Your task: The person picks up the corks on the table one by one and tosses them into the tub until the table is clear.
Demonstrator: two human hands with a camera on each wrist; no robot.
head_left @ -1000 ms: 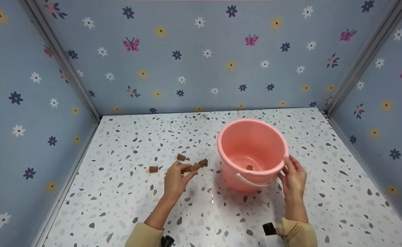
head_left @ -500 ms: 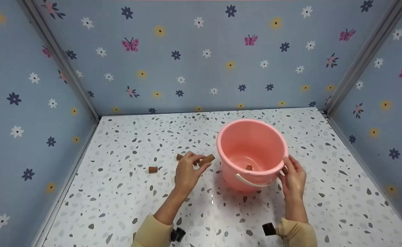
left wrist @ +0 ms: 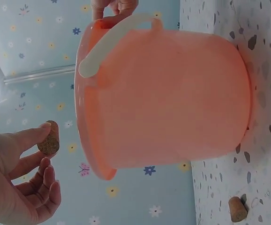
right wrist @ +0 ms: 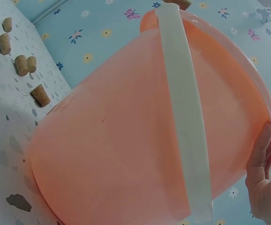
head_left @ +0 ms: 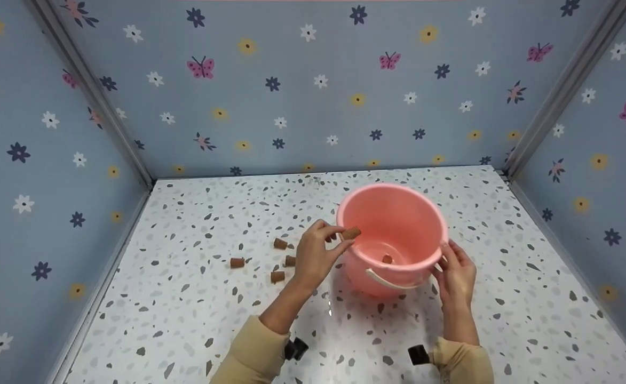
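My left hand [head_left: 315, 257] pinches a brown cork [head_left: 351, 233] between thumb and fingertips, just over the left rim of a pink bucket [head_left: 379, 200]. In the left wrist view the held cork [left wrist: 49, 139] is off the bucket's mouth, with the lower fingers loosely curled. My right hand [head_left: 458, 272] holds the bucket's right rim, thumb and fingers on either side of it, as the right wrist view also shows with the hand [right wrist: 269, 192] at the edge. One cork [head_left: 387, 259] lies on the bucket's floor.
Several corks, among them one cork [head_left: 237, 263] farthest left, lie on the speckled white tabletop [head_left: 195, 314] left of the bucket. A white handle [head_left: 390, 281] hangs on the bucket's near side. Flowered blue panels [head_left: 291, 106] enclose the back and sides.
My left hand has moved right and up from among the loose corks to the bucket's rim, carrying a cork. The right hand and bucket have stayed put.
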